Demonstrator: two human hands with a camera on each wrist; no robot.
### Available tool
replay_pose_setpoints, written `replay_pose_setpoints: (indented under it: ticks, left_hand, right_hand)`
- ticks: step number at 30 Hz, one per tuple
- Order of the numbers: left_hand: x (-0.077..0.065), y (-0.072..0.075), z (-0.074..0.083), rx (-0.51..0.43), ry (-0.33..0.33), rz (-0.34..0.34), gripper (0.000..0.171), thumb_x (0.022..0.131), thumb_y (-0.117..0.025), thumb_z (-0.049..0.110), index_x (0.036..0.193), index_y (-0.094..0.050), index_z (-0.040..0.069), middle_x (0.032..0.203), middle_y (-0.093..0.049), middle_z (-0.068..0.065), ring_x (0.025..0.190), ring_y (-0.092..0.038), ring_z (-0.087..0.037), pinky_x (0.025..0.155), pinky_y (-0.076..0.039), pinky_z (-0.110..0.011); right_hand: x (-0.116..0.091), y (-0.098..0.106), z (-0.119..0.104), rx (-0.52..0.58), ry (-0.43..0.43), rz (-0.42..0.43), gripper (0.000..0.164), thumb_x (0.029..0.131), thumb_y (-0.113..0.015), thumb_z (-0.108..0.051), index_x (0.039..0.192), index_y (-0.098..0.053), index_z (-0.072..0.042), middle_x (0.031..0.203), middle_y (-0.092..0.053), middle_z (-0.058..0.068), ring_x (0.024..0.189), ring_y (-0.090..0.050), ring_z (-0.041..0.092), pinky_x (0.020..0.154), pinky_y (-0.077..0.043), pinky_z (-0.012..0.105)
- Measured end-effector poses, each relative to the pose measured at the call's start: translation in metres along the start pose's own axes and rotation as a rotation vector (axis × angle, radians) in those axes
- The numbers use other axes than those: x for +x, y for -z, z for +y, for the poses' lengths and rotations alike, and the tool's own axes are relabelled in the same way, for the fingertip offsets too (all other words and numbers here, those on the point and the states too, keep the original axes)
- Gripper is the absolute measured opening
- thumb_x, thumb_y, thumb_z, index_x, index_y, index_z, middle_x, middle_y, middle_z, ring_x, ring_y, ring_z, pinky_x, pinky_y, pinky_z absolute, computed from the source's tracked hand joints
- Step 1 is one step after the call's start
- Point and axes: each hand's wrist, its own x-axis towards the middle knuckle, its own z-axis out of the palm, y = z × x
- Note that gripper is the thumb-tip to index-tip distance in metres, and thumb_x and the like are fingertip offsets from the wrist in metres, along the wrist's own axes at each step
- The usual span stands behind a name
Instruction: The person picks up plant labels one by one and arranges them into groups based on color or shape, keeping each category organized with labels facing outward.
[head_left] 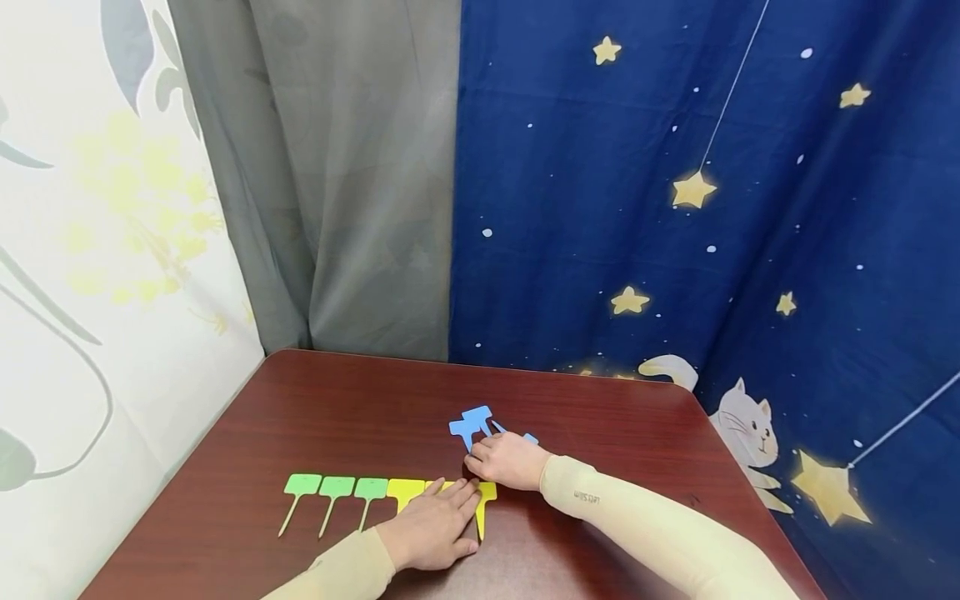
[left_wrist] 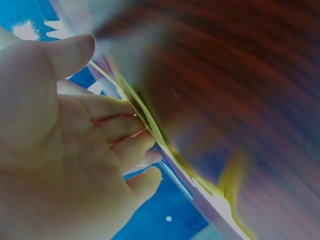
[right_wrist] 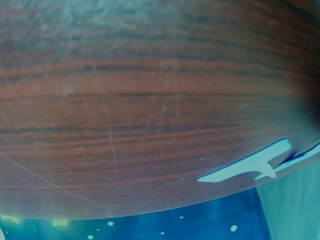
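Fingers straight, the left hand [head_left: 435, 527] lies over the yellow tags [head_left: 406, 488]. The right hand [head_left: 512, 461] bends its fingers beside the blue tags [head_left: 477, 413]; any grip is hidden. Green tags [head_left: 337, 486] continue the yellow row leftward on the table [head_left: 360, 404].

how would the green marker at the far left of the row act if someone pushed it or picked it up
The green marker is probably light, being small and thin-looking. Lying flat on the smooth-looking table, it would likely slide rather than roll. Its slim stem may bend easily.
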Motion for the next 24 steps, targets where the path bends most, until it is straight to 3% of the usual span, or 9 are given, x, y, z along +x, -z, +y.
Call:
replay_pose_setpoints:
  ticks: [11,16,24]
  left_hand:
    - [0.003,0.003,-0.001,0.007,-0.015,0.055,0.065,0.09,-0.043,0.052,0.137,-0.041,0.007,0.141,-0.036,-0.01,0.128,-0.034,-0.024,0.101,-0.028,-0.047]
    - [0.003,0.0,-0.003,0.009,-0.017,0.066,0.065,0.09,-0.043,0.052,0.136,-0.042,0.007,0.141,-0.037,-0.009,0.128,-0.035,-0.023,0.101,-0.029,-0.047]
    - [0.005,-0.003,-0.006,-0.017,-0.028,0.07,0.065,0.089,-0.045,0.052,0.136,-0.042,0.008,0.14,-0.037,-0.009,0.128,-0.035,-0.024,0.101,-0.029,-0.046]
  right_hand:
    - [-0.001,0.002,0.009,0.032,-0.09,0.091,0.019,0.089,-0.054,-0.014,0.104,-0.065,-0.017,0.091,-0.059,-0.004,0.081,-0.058,0.009,0.07,-0.05,0.024]
    - [0.001,0.002,0.01,0.115,-0.204,0.132,0.021,0.089,-0.054,-0.015,0.104,-0.067,-0.018,0.092,-0.061,-0.006,0.082,-0.059,0.005,0.068,-0.05,0.022]
    - [0.003,0.007,0.021,0.31,-0.414,0.257,0.021,0.077,-0.069,-0.018,0.098,-0.07,-0.017,0.089,-0.063,-0.01,0.079,-0.06,0.001,0.068,-0.05,0.019]
